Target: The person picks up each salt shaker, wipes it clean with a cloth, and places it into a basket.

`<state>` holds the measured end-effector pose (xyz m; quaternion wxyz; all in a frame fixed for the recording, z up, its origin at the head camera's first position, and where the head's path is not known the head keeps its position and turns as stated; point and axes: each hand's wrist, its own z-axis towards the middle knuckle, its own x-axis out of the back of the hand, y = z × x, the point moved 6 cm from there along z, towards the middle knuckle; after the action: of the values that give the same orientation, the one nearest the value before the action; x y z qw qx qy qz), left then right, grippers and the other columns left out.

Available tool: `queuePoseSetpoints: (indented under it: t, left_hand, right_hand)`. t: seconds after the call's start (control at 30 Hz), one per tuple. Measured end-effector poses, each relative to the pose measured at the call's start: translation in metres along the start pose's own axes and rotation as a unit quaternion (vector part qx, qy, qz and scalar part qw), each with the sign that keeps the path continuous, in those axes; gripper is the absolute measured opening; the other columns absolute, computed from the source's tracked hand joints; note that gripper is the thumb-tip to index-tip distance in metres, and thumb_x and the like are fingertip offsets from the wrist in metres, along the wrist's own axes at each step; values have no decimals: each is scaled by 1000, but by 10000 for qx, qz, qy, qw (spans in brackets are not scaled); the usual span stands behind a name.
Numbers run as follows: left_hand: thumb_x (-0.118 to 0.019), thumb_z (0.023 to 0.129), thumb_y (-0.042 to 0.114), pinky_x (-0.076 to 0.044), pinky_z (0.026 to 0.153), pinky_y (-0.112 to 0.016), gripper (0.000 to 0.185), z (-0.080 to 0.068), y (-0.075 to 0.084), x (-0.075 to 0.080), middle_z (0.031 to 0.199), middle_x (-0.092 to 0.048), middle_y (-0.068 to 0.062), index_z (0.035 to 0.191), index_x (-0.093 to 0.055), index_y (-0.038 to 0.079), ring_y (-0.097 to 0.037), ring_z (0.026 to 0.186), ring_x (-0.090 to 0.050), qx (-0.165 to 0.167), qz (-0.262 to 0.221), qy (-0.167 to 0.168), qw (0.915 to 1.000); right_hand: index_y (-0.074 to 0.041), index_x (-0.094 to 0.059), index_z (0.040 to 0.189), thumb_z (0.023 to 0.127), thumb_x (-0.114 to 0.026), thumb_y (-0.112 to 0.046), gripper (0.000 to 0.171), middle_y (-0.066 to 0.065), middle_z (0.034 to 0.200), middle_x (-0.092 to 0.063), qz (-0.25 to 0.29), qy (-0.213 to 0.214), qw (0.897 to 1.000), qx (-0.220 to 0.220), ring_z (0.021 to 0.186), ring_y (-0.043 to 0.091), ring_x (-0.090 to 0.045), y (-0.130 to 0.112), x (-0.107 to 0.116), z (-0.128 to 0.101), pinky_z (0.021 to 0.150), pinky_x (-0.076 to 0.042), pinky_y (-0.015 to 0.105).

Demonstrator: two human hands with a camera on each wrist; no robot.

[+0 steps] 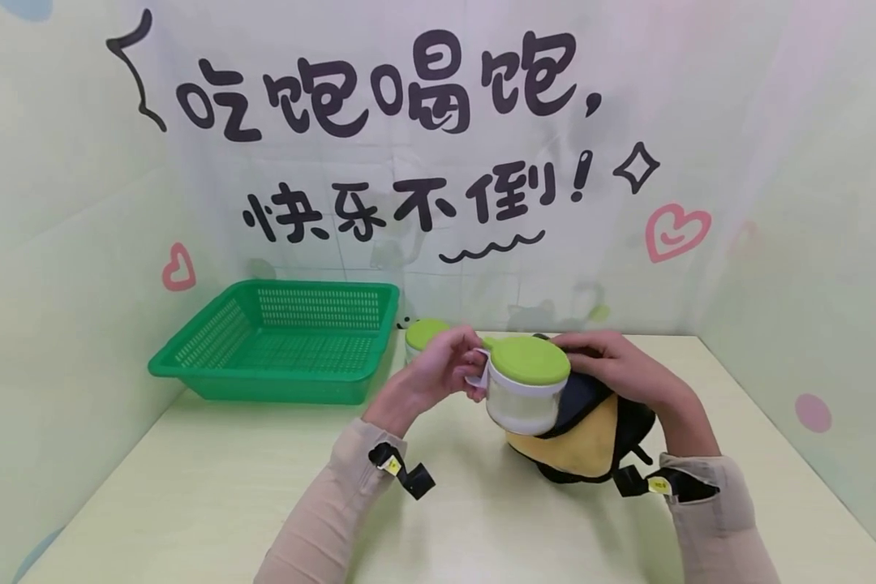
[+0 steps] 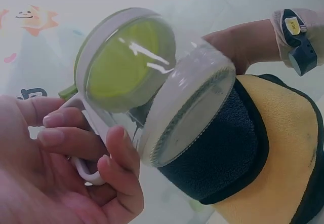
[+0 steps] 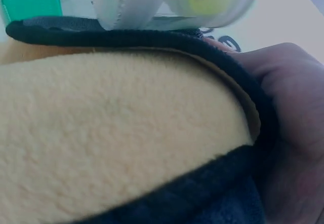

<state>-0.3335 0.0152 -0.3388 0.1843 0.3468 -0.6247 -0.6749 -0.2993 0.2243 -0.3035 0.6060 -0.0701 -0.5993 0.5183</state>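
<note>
L hand (image 1: 448, 369) curls fingers round white handle of clear cup (image 1: 521, 397) w/ green lid, held mid-table. R hand (image 1: 613, 365) grips yellow-black cloth (image 1: 591, 430) against cup. Wiping step; next needs cup turned. Green basket (image 1: 212, 369) behind-left.

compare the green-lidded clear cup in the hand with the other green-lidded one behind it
The held green-lidded clear plastic cup is lifted and tilted, gripped by its white handle in the left hand; the second green-lidded cup stands upright on the table, untouched and mostly hidden. Both have lime-green round lids.
</note>
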Motion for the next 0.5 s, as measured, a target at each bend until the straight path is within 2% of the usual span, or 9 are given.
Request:
queuePoseSetpoints:
  t: [0.27,0.37,0.5]
  left_hand:
    - [-40,93,18,-48,59,-31,33,1,8,9,53,-34,8,61,-35,18,-14,50,-42,-234,-314,741,9965]
    - [-40,94,19,-49,59,-31,33,1,9,10,53,-35,7,61,-35,17,-15,49,-48,-237,-275,917,9951]
    - [-39,94,20,-48,60,-31,33,0,9,9,52,-35,5,62,-35,15,-17,50,-57,-254,-17,951,9951]
  right_hand:
    - [-7,-69,130,104,-60,-12,29,11,128,-71,-309,217,9991,-171,115,-2,-60,-3,12,-9,100,-46,12]
    - [-8,-69,131,104,-60,-13,29,11,129,-71,-389,241,9986,-279,114,-1,-60,-2,14,-10,99,-46,13]
    - [-8,-69,130,104,-60,-13,28,10,128,-71,-453,311,9979,-334,113,2,-61,-2,14,-8,98,-47,14]
